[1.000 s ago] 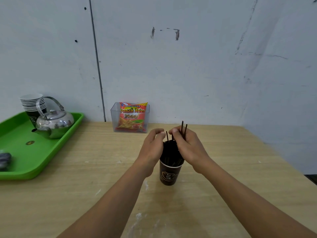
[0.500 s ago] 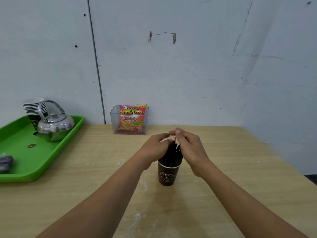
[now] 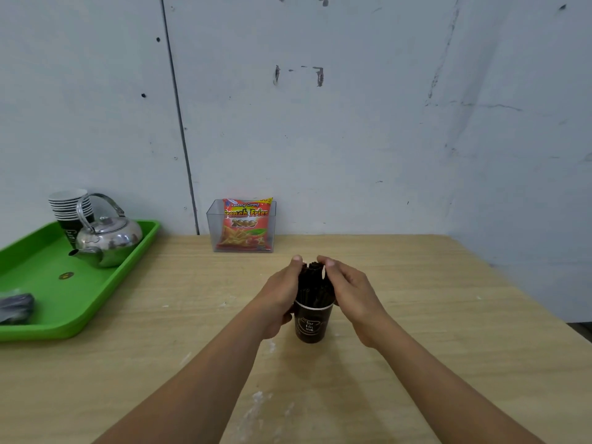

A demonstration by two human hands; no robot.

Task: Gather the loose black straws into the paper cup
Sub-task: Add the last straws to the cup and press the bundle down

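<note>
The left hand (image 3: 282, 293) and right hand (image 3: 349, 290) are curling their fingers round the black straws (image 3: 312, 283) from either side. The bundle is standing upright in the paper cup (image 3: 310, 325), midway between the table's (image 3: 448, 315) side edges.

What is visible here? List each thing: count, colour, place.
paper cup: one, dark brown, table centre
black straws: bundle, black, in paper cup
table: one, light wood, against wall
tray: one, green, table's left
kettle: one, silver, on tray
cup stack: one, white-rimmed, behind kettle
clear box: one, transparent, by wall
snack bag: one, red, in clear box
dark bundle: one, on tray
left hand: one, gripping straws' left side
right hand: one, gripping straws' right side
</note>
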